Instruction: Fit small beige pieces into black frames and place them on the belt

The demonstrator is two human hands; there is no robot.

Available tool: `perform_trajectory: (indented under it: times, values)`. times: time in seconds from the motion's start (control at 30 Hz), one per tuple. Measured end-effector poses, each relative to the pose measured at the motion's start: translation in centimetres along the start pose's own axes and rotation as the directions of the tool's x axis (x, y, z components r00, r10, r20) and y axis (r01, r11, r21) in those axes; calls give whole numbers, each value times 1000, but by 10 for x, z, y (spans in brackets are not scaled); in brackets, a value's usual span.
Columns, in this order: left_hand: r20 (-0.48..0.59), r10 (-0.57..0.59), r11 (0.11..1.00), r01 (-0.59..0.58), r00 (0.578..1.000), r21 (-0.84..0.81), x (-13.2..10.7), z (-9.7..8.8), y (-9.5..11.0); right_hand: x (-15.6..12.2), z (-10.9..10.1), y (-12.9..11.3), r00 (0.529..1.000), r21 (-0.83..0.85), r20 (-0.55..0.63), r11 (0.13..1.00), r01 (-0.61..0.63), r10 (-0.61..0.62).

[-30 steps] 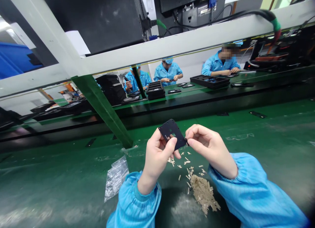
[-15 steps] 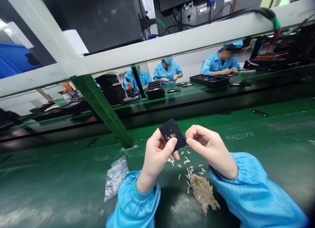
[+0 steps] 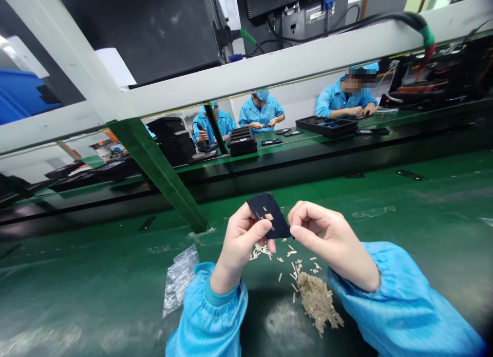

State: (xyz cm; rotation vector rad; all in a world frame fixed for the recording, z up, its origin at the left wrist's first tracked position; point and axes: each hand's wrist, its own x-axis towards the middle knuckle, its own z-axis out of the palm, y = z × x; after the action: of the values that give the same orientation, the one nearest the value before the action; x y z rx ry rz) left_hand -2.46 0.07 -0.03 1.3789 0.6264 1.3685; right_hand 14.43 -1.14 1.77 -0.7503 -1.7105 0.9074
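Note:
A small flat black plate (image 3: 268,215) with a cut-out and a tan strip on it is held above the green table. My left hand (image 3: 242,240) pinches its left edge between thumb and fingers. My right hand (image 3: 327,236) is curled closed, its fingertips pinching the plate's right edge. Both arms wear blue sleeves. Below the hands lies a pile of small tan paper strips (image 3: 316,300), with loose ones scattered toward the hands.
A crumpled clear plastic bag (image 3: 179,277) lies left of my arms. A slanted green post (image 3: 159,174) stands behind it. Across the conveyor, three people in blue coats sit at black trays (image 3: 328,126). Monitors hang overhead.
The plate has tilted flatter and dropped slightly; a tan strip now shows at its cut-out. Both hands have stayed on it, shifting a little downward.

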Motion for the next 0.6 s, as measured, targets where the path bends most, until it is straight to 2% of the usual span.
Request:
perform_trajectory:
  times: [0.2,0.43,0.6]
  values:
    - [-21,30,999,-30,999,20,-2,-2,0,-4,1,-6,999,-38,17,999,36,-35]
    - [68,82,996,-84,994,26,-3,-5,2,-4,2,-11,995,-75,64,994,76,-72]
    - [123,62,998,-64,990,16,-1,-5,3,-4,2,-12,993,-82,110,995,59,-50]
